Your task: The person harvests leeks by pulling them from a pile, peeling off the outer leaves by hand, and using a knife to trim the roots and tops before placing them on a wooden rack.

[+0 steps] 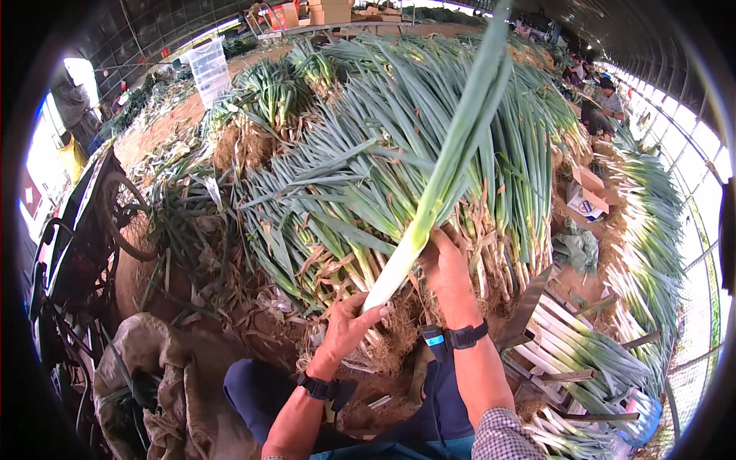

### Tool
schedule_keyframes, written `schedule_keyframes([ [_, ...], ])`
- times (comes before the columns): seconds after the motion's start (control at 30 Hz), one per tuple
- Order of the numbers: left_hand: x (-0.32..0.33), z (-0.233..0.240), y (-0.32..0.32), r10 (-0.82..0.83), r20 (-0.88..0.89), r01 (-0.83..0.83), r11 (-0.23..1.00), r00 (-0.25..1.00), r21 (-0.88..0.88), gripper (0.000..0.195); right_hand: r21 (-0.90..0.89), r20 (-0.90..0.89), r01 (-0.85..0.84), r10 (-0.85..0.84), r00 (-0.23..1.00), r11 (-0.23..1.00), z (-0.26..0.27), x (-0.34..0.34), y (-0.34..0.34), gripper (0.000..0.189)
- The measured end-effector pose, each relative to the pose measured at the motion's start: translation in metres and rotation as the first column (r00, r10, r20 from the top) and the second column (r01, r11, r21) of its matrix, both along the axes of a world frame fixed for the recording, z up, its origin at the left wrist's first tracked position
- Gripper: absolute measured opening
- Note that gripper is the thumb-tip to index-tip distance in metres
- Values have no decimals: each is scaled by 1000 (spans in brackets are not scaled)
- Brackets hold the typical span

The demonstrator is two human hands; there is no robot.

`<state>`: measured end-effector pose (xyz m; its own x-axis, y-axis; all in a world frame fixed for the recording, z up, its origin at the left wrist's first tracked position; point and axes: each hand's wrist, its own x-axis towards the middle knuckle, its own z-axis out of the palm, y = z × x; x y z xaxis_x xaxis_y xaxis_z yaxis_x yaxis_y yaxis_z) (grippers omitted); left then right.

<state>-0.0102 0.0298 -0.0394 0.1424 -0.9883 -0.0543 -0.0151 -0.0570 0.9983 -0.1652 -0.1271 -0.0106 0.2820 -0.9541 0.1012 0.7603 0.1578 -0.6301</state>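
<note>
A large green onion [402,253] slants up and to the right in front of me, its white shaft low and its green leaves reaching the top of the view. My left hand [349,322] grips it near the lower white end, the thumb lying across the front. Higher up, my right hand [447,261] closes around the shaft from behind, where white turns to green. The root end is hidden by my left hand. Just beyond stands a dense heap of unpeeled green onions [356,190] with dry brown leaves. Tangled roots [397,339] lie below my hands.
Trimmed green onions [569,345] rest in a metal-barred rack at the lower right. A long row of them [644,253] runs behind it. A burlap sack [172,391] and a bicycle-like wheel [123,213] stand left. An open carton [589,190] and a seated person [604,106] are at right.
</note>
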Motion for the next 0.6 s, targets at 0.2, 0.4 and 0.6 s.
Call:
schedule_keyframes([
  [0.2,0,2,8,1,156,2,1000,988,-20,40,122,2,-84,85,996,989,-28,-9,-14,22],
  [0.4,-1,-1,9,-28,148,16,997,989,80,39,293,-61,-103,126,990,951,-46,-1,-21,25],
  [0.6,7,-25,10,-203,-285,235,968,937,84,39,95,-67,-75,81,994,993,-19,7,3,24],
])
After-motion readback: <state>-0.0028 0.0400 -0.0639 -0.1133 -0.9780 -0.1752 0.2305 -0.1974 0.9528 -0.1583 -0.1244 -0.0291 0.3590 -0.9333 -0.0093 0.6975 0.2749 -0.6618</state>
